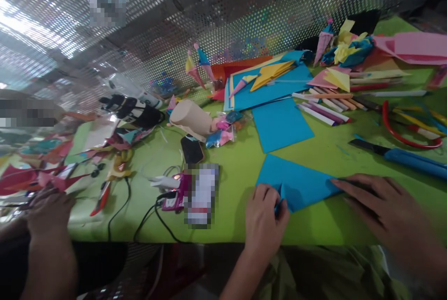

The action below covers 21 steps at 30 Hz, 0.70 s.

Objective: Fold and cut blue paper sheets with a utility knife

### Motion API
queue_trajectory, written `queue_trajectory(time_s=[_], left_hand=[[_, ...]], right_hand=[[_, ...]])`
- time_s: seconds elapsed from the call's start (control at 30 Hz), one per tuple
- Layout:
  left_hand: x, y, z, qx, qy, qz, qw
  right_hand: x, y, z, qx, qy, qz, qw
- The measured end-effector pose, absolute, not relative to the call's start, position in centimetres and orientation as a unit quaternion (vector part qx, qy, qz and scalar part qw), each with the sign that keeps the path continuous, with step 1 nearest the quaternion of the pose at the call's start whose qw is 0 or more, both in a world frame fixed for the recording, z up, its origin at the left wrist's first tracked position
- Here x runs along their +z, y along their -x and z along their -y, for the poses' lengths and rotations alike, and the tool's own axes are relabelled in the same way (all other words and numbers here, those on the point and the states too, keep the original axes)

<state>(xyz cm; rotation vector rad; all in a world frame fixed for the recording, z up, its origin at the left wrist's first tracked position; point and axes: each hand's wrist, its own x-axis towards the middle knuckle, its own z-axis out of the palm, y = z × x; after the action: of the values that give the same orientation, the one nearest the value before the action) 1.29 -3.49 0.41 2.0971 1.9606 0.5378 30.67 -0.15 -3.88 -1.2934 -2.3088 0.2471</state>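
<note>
A folded blue paper (300, 181) lies on the green table (230, 216) near its front edge, narrowing to a point at its right end. My left hand (267, 214) is closed on the paper's lower left part, its fingers curled round a raised fold. Stretched out flat, my right hand (375, 195) touches the pointed right tip with its fingertips. Just behind is a flat blue square sheet (282, 124). The underside of my left fingers is hidden.
Markers (319, 113), a blue cutter (415, 160) and red-handled scissors (408, 139) lie to the right. A phone (203, 193), a purple device (178, 193) and cables are left. Another person's hands (50, 204) work at the far left.
</note>
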Motion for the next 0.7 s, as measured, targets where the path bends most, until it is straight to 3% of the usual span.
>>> queue_trajectory(time_s=[0.7], left_hand=[[1.20,-1.27,3.27,0.121,-0.738,-0.661,0.057]], right_hand=[[-3.90,-30.53,0.40,0.098,0.484,0.840,0.227]])
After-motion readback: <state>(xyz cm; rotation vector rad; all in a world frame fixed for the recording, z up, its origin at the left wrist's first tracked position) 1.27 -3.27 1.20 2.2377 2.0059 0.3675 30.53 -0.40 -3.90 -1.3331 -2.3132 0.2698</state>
